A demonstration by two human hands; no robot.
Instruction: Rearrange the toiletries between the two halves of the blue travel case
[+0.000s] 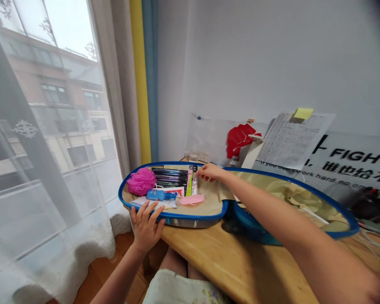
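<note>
A small suitcase with blue rims (183, 217) and beige lining lies open on the wooden desk. My left hand (147, 226) rests on the front rim of its left half, fingers spread. Reaching into the same half, my right hand (211, 172) has its fingers drawn together beside a slim clear packet (194, 184) with a dark top; what they hold, if anything, is unclear. In this half lie a purple bath puff (141, 181), several dark pens (169, 178), a yellow-green strip (189, 183), a blue bottle (156, 194), a red-and-white tube (179, 191) and a pink oval item (192, 199).
The suitcase's other half (342, 211) lies open to the right, behind my forearm, with pale contents. Papers (291, 139) with a yellow clip lean at the back. White cables (373, 245) are at the far right. A sheer curtain (57, 169) hangs on the left.
</note>
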